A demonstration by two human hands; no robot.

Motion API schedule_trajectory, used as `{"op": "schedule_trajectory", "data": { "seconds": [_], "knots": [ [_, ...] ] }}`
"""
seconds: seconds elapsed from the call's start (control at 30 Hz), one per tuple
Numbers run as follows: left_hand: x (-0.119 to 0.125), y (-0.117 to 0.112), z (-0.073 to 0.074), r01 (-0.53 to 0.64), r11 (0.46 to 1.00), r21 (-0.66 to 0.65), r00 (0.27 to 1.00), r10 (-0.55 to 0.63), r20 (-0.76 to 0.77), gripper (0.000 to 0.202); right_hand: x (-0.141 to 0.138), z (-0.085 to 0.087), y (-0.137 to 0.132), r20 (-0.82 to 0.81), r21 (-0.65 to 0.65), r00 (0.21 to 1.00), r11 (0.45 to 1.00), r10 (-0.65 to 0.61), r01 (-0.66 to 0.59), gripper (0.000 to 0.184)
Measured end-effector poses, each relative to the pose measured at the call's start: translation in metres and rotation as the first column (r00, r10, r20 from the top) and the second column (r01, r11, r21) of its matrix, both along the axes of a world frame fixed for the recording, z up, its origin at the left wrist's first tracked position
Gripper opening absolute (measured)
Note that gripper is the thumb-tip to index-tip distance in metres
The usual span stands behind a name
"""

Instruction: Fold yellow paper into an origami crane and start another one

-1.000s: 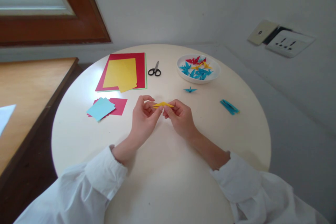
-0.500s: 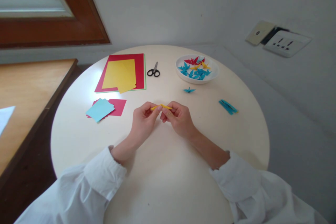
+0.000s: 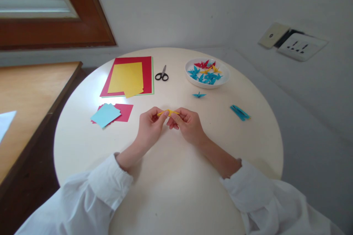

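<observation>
Between my two hands is a small folded yellow paper crane [image 3: 170, 112], its two tips pointing left and right. My left hand [image 3: 151, 124] pinches its left side between thumb and fingers. My right hand [image 3: 189, 124] pinches the right side, with its lower fingers curled beneath. Thumbs and fingertips cover part of the folded paper. Just beyond my right hand a blue paper crane [image 3: 199, 95] rests on the white round table [image 3: 176, 198].
At the back right, a white dish [image 3: 207, 85] holds several blue, red and yellow cranes. Scissors [image 3: 162, 75] lie beside large yellow [image 3: 127, 77] and red sheets [image 3: 148, 75]. Small blue squares [image 3: 105, 115] overlap pink ones [image 3: 124, 112] at left. Folded blue strips [image 3: 240, 112] lie at right.
My fingers have shifted very slightly on the yellow paper, and its middle looks a little wider. Other things on the table stay where they were.
</observation>
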State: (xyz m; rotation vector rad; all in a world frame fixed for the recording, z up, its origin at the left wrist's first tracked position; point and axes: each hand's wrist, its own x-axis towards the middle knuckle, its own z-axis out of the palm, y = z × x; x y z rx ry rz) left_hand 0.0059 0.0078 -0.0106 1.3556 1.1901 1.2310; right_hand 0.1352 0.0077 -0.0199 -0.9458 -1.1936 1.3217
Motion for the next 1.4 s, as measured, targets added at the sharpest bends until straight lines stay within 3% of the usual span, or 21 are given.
{"op": "schedule_trajectory", "data": {
  "seconds": [0.43,0.57,0.73,0.9,1.07,1.23,1.4],
  "knots": [
    [-0.0001,0.0025,0.0009,-0.019,0.999,-0.036,0.996,0.016,-0.085,0.024,0.0036,-0.0019,0.0040,0.078,0.074,0.990,0.991,-0.116,0.111,0.027],
    [0.0016,0.0026,0.0002,0.029,0.995,-0.093,0.998,-0.023,0.066,0.023,0.0040,-0.0004,0.0041,0.055,0.052,0.988,0.988,-0.148,0.145,0.024],
    [0.0044,0.0006,0.0021,0.172,0.975,-0.142,0.938,-0.118,0.326,0.018,0.0044,0.0025,0.0035,0.016,0.042,0.982,0.981,-0.189,0.188,0.022],
    [0.0037,0.0009,0.0024,0.204,0.972,-0.114,0.920,-0.151,0.361,0.015,0.0030,0.0023,0.0035,0.028,0.034,0.986,0.986,-0.164,0.163,0.024],
    [0.0038,0.0016,0.0044,0.151,0.973,-0.175,0.917,-0.072,0.393,0.019,0.0018,-0.0009,0.0021,0.079,0.029,0.992,0.995,-0.101,0.099,0.027],
    [0.0049,0.0020,0.0053,0.172,0.967,-0.186,0.901,-0.078,0.427,0.014,0.0032,-0.0020,0.0010,0.132,0.066,0.990,0.997,-0.047,0.039,0.029],
    [0.0035,0.0045,0.0035,0.137,0.955,-0.263,0.895,-0.006,0.446,0.012,0.0075,-0.0012,0.0049,0.143,0.113,0.985,0.991,-0.094,0.078,0.027]
  ]
}}
